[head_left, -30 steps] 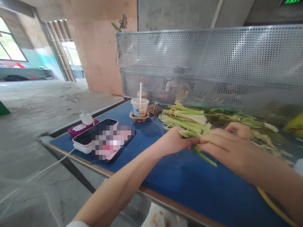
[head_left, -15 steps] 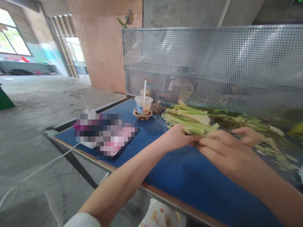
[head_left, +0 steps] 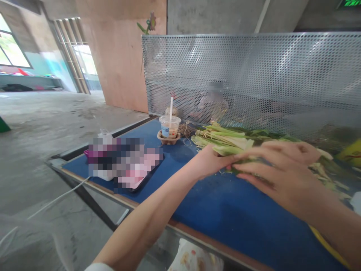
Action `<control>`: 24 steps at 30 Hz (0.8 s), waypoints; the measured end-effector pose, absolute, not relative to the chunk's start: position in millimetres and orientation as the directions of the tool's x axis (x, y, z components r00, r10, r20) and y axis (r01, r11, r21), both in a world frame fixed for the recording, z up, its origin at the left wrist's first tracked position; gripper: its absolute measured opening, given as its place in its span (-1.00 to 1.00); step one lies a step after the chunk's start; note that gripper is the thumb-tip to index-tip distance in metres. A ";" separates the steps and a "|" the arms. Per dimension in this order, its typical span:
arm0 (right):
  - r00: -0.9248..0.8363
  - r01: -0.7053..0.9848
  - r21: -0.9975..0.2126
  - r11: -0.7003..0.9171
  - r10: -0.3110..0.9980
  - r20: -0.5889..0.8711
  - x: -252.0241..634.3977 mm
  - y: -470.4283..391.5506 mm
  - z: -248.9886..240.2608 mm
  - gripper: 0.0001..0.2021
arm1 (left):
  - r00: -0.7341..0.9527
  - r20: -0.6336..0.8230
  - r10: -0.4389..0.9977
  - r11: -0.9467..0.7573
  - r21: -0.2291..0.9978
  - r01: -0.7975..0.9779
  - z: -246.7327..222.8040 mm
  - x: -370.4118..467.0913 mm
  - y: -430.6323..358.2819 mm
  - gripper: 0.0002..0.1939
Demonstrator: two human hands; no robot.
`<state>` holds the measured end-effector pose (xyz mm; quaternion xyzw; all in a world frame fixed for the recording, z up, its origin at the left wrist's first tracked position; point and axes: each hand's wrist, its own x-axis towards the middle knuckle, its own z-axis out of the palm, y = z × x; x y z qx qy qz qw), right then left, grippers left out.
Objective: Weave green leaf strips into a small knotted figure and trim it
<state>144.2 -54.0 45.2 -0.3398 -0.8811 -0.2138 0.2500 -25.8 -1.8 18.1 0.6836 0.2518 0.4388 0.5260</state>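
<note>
My left hand (head_left: 208, 162) is closed around pale green leafy stalks (head_left: 224, 150) just above the blue table. Right of it, my right hand (head_left: 287, 175) has its fingers stretched and apart over the leafy length of the same stalks, fingertips close to my left fingers. Part of the greenery is hidden beneath that hand. Behind both hands lies a pile of similar pale green stalks (head_left: 222, 133), their leaves trailing off to the right.
A lidded drink cup (head_left: 170, 126) with a straw stands in a cardboard holder beside tangled brown twine (head_left: 186, 130). Blurred-out items (head_left: 121, 158) lie at the left. A perforated metal panel (head_left: 239, 75) borders the far edge; a person (head_left: 214, 103) shows through it. A white cable (head_left: 60, 195) hangs left.
My right hand's fingers have spread and shifted slightly apart from my left hand. My left hand keeps its grip on the stalks. The view has turned slightly right.
</note>
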 end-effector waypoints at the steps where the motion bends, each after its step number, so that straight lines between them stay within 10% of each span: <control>1: -0.617 0.729 0.203 0.653 0.501 0.607 144.4 -54.8 46.7 -0.81 | 0.470 0.354 0.809 -0.346 0.932 -0.107 19.5 -27.0 -2.0 -0.81; 20: -0.529 0.720 0.210 0.662 0.327 0.783 135.0 -45.2 31.7 -0.90 | 0.352 0.413 0.840 -0.403 0.909 -0.104 19.3 -28.8 1.6 -0.70; 24: -0.251 0.839 0.137 0.527 0.151 0.956 130.9 -57.4 16.1 -0.91 | 0.255 0.385 0.887 -0.330 0.915 -0.232 19.1 -25.8 4.2 -0.64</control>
